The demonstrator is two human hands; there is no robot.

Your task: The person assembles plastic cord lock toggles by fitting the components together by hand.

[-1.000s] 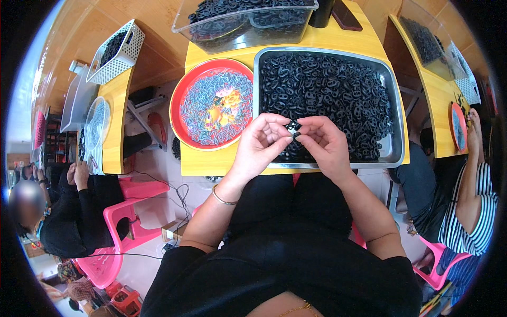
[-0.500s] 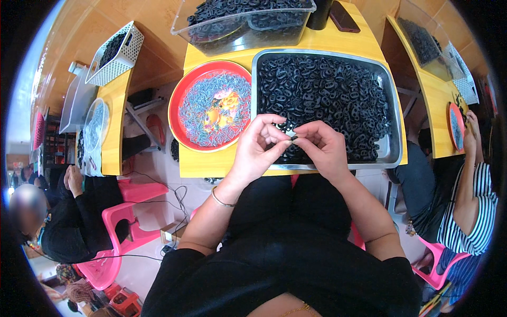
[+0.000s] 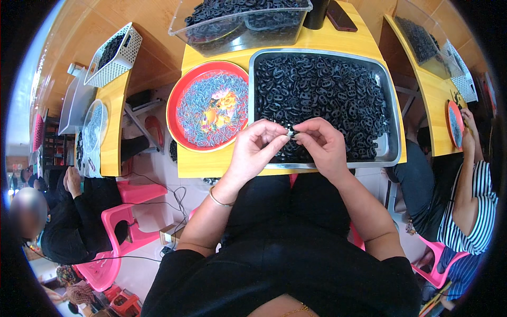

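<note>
My left hand (image 3: 259,141) and my right hand (image 3: 323,141) meet fingertip to fingertip over the near part of a metal tray (image 3: 400,113). My right thumb and forefinger pinch a small black plastic piece (image 3: 294,132), mostly hidden by the fingers. A tiny silvery bit shows at the left fingertips, which are pinched too; its exact shape is too small to make out. The tray holds a heap of black oval plastic pieces (image 3: 322,90) with two holes each. To its left lies a round red-rimmed plate (image 3: 174,113) with many thin silvery pieces (image 3: 198,98) resembling small springs or pins.
Behind the tray stand a clear bin (image 3: 237,39) of black pieces, a dark cylinder (image 3: 316,15) and a phone (image 3: 341,17) on the yellow table (image 3: 211,168). People sit at tables on both sides. Pink chairs (image 3: 124,216) and cables (image 3: 182,198) are at lower left.
Both hands remain pinched together; the fingertips have drawn slightly apart and up, and a silvery bit now shows between them. The view has shifted slightly.
</note>
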